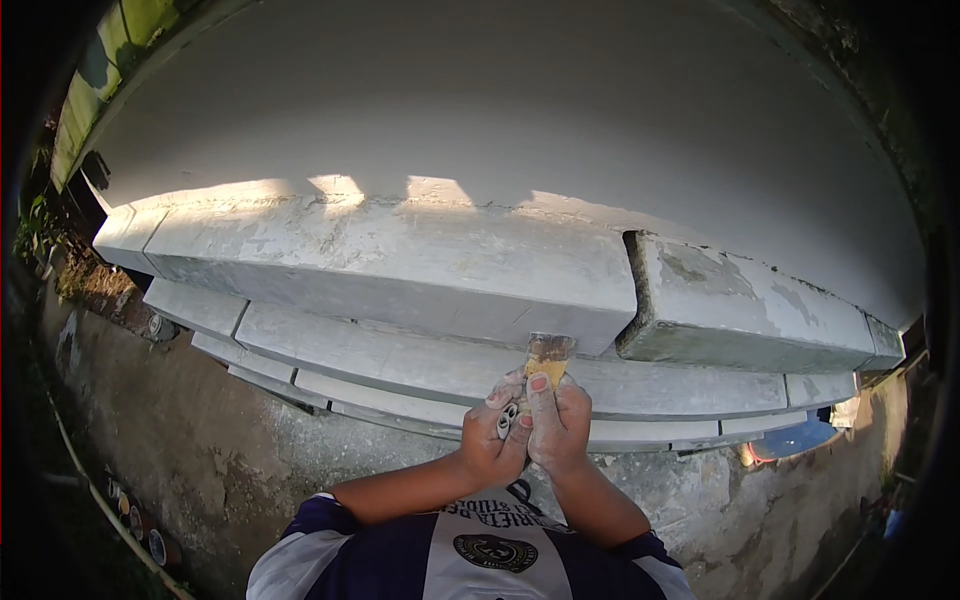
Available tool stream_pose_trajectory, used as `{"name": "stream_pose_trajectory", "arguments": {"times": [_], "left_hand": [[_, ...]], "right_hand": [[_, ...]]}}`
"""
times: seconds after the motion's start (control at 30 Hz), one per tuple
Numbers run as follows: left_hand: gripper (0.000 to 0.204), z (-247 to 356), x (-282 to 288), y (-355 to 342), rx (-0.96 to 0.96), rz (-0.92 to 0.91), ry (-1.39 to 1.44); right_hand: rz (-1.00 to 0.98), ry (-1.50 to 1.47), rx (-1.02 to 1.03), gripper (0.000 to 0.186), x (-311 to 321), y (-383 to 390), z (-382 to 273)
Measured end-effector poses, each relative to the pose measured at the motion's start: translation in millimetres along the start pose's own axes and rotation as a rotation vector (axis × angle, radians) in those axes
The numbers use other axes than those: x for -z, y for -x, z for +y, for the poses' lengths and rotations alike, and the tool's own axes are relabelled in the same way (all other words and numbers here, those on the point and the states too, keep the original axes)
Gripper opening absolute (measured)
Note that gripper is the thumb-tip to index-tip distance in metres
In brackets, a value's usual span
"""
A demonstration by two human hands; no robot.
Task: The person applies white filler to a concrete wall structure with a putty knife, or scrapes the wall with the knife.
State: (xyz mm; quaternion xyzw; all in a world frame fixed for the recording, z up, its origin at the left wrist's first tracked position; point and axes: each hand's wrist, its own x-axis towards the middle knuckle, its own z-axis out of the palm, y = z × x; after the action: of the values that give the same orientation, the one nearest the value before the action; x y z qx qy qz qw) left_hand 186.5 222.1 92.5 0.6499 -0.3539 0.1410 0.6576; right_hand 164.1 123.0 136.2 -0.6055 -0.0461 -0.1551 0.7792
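In front of my chest, my two hands meet, both dusted with white powder. My right hand (560, 425) is closed with its thumb pressed on a small scraper-like flat tool (547, 372), yellowish with a wide grey-brown end pointing away from me. My left hand (492, 440) is closed against it, its fingertips touching the tool's lower part. From that fist pokes a whitish rolled piece (507, 420), whose kind I cannot make out. Just beyond the tool's wide end lies the front face of a grey-white concrete ledge (400, 250).
Past a gap, another ledge block (740, 300) with patchy coating continues right. Lower stepped slabs (400, 360) run beneath, under a plain wall (500, 110). A blue basin (797, 437) stands at the right, several small pots (163, 546) at the lower left, on stained concrete ground (240, 430).
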Motion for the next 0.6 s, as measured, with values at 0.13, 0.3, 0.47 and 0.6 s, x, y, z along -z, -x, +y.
{"name": "stream_pose_trajectory", "arguments": {"times": [0.13, 0.3, 0.47, 0.6], "left_hand": [[0.031, 15, 6, -22, -0.045, 0.022, -0.008], [0.032, 4, 7, -2, -0.002, -0.015, -0.035], [0.03, 13, 7, -17, -0.018, 0.014, -0.033], [0.03, 24, 9, -34, -0.03, 0.017, 0.028]], "right_hand": [[-0.02, 0.025, 0.04, 0.034, -11, -12, -30], [0.01, -0.043, 0.026, 0.033, -5, 1, 7], [0.014, -0.042, 0.005, 0.034, -8, -6, -8], [-0.027, -0.047, 0.061, 0.035, -14, -20, -30]]}}
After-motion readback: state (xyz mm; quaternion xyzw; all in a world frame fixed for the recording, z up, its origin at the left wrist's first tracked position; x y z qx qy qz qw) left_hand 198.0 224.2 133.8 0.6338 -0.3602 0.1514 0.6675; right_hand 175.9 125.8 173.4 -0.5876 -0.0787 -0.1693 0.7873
